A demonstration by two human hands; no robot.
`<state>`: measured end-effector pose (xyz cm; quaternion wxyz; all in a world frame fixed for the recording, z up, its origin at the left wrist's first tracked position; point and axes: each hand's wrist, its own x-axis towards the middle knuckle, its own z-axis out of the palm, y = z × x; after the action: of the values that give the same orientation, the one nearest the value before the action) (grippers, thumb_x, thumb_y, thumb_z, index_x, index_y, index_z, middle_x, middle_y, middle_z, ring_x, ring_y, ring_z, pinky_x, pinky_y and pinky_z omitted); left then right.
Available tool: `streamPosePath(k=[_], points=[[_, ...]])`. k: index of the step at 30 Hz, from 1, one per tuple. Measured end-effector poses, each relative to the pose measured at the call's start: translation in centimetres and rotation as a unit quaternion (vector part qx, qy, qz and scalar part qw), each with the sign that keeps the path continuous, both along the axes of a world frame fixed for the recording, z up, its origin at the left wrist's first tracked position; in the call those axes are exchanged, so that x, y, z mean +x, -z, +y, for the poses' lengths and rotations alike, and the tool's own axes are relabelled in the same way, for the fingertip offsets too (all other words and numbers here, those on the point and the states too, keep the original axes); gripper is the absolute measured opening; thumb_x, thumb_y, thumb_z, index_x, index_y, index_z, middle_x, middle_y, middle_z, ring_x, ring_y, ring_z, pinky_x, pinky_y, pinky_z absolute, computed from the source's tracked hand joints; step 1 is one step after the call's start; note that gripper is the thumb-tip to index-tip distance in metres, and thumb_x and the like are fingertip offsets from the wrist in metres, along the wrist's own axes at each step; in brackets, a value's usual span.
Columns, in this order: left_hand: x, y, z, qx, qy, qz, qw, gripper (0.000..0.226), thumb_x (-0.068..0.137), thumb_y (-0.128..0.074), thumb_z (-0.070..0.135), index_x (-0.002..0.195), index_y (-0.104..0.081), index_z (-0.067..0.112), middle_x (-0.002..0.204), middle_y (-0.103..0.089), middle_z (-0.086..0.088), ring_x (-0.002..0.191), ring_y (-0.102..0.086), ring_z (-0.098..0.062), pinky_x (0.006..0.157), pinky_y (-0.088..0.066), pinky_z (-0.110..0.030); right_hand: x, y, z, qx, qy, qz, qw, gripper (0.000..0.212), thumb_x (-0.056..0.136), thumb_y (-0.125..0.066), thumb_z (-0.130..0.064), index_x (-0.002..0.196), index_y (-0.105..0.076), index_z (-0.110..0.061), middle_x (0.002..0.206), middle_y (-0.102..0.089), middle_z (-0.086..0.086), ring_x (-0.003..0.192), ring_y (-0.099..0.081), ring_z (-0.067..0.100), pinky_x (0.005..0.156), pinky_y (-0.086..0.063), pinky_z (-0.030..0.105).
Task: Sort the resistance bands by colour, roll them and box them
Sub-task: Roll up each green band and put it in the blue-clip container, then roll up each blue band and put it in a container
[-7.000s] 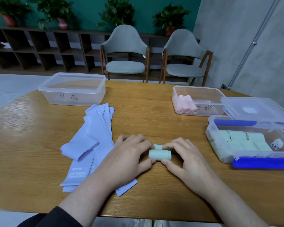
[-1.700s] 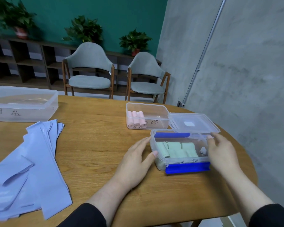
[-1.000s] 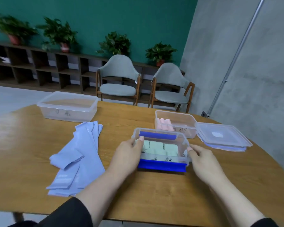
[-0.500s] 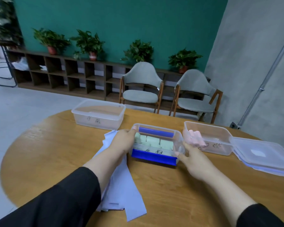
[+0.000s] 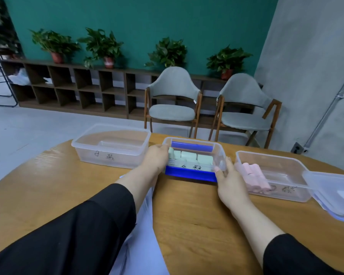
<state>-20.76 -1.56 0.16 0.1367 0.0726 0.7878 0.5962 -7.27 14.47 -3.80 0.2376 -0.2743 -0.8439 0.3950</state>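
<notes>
A clear box (image 5: 191, 167) with blue clips sits at the far middle of the wooden table and holds several rolled green bands (image 5: 188, 155). My left hand (image 5: 156, 158) grips its left end and my right hand (image 5: 229, 179) grips its right front corner. Left of it stands an empty clear box (image 5: 111, 155) with writing on its wall. To the right, an open box (image 5: 282, 188) holds rolled pink bands (image 5: 253, 175). Flat purple bands (image 5: 143, 245) lie near me, largely hidden under my left sleeve.
A loose clear lid (image 5: 336, 193) rests against the pink box at the right table edge. Two grey chairs (image 5: 173, 108) stand just behind the table's far edge. Shelving with potted plants lines the green wall.
Both hands have slid the box of green rolls across the table from the right side to the far middle, beside the empty box. My view has turned left with it.
</notes>
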Motion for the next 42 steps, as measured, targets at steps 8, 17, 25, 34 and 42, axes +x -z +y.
streamPosePath(k=[8, 17, 25, 34, 42], points=[[-1.7, -0.3, 0.4, 0.005, 0.019, 0.059, 0.998, 0.035, 0.109, -0.041, 0.031, 0.134, -0.056, 0.011, 0.127, -0.06, 0.001, 0.106, -0.054, -0.012, 0.07, -0.05, -0.015, -1.7, 1.2, 0.0, -0.028, 0.025, 0.03, 0.999, 0.062, 0.106, -0.046, -0.03, 0.159, -0.017, -0.016, 0.151, -0.043, -0.002, 0.136, -0.042, 0.013, 0.105, -0.034, 0.021], [-4.1, 1.0, -13.0, -0.067, -0.167, 0.398, 0.899, 0.023, 0.104, -0.05, 0.02, 0.113, -0.07, 0.017, 0.105, -0.064, 0.004, 0.102, -0.057, -0.019, 0.087, -0.039, -0.03, 2.7, 0.7, -7.1, -0.129, 0.05, 0.142, 0.98, 0.018, 0.102, -0.055, -0.025, 0.114, -0.067, -0.019, 0.104, -0.071, -0.012, 0.088, -0.06, -0.018, 0.079, -0.042, 0.003], [-8.5, 5.3, -21.9, 0.014, -0.249, 0.178, 0.952, 0.052, 0.107, -0.041, 0.041, 0.155, -0.035, 0.022, 0.156, -0.042, 0.0, 0.141, -0.04, -0.017, 0.107, -0.028, -0.026, -5.2, -2.1, -13.6, -0.113, -0.152, 0.047, 0.981, 0.043, 0.105, -0.05, -0.03, 0.145, -0.051, -0.015, 0.143, -0.055, -0.009, 0.115, -0.051, -0.012, 0.088, -0.034, -0.003], [-10.9, 3.4, -21.8, 0.06, -0.148, 0.025, 0.987, 0.054, 0.104, -0.032, 0.056, 0.13, -0.066, 0.022, 0.125, -0.065, 0.006, 0.117, -0.057, -0.02, 0.107, -0.039, -0.037, -10.9, -2.7, -16.1, -0.073, -0.161, -0.045, 0.983, 0.041, 0.106, -0.04, -0.038, 0.104, -0.059, -0.002, 0.093, -0.06, 0.014, 0.085, -0.053, 0.022, 0.069, -0.039, 0.034], [-10.3, 1.6, -21.6, 0.135, -0.15, 0.017, 0.979, 0.031, 0.098, -0.052, 0.04, 0.104, -0.072, 0.017, 0.101, -0.072, -0.003, 0.101, -0.067, -0.024, 0.097, -0.052, -0.042, -10.6, -4.4, -15.9, -0.087, -0.151, -0.011, 0.985, 0.025, 0.107, -0.039, -0.041, 0.101, -0.06, -0.027, 0.093, -0.063, -0.008, 0.088, -0.057, 0.009, 0.081, -0.051, 0.03]])
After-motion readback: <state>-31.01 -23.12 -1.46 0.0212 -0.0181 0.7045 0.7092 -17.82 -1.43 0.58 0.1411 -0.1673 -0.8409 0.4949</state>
